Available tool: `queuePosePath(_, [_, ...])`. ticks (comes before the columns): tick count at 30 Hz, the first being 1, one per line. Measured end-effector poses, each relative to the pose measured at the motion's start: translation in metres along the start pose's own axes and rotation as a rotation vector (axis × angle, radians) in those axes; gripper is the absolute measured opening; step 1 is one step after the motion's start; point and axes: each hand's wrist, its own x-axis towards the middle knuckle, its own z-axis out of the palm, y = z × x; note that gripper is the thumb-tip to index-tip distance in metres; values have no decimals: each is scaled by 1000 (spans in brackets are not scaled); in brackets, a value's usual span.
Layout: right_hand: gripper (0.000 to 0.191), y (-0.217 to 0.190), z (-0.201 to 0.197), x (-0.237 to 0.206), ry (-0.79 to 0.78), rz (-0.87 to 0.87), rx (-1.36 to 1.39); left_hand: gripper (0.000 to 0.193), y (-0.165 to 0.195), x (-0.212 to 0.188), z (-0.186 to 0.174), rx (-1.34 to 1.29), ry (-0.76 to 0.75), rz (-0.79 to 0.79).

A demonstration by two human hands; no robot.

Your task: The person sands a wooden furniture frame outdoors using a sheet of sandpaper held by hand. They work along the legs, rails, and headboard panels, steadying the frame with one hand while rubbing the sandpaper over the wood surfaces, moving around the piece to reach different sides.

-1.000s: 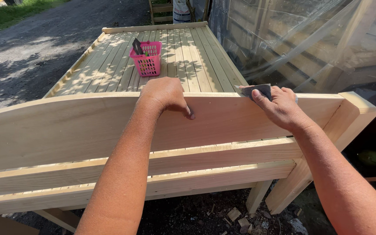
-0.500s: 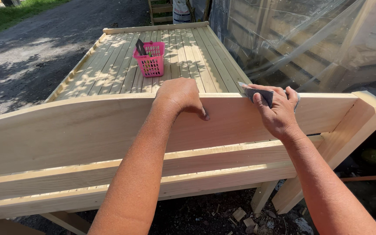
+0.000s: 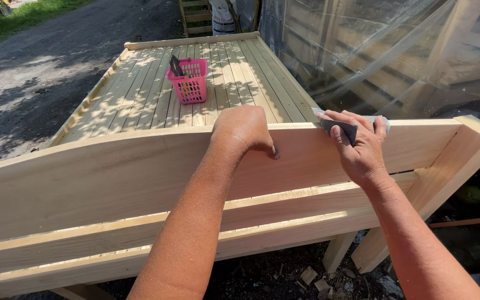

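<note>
A pale wooden bed frame stands outdoors, its curved end board [image 3: 112, 178] running across the view in front of me. My left hand [image 3: 244, 129] hangs over the board's top edge, fingers curled down its near face. My right hand [image 3: 358, 145] presses a dark sheet of sandpaper [image 3: 341, 128] on a pale block against the top edge, further right. The slatted bed deck [image 3: 140, 94] stretches away beyond the board.
A pink plastic basket [image 3: 189, 82] with a dark tool and small items sits on the slats. Clear plastic sheeting [image 3: 395, 50] covers stacked timber on the right. Wood scraps [image 3: 312, 276] lie on the dark ground below. A gravel road [image 3: 34, 66] runs left.
Both hands have shifted left along the top edge relative to the right corner post. The right hand has turned the sandpaper more onto the edge.
</note>
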Motion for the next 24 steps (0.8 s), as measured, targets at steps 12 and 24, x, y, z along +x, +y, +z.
queuePosePath(12, [44, 100, -78, 15, 57, 597, 230, 66, -76, -38, -20, 49, 39, -68])
queuePosePath(24, [35, -39, 3, 22, -90, 38, -18, 74, -95, -33, -18, 66, -21, -36])
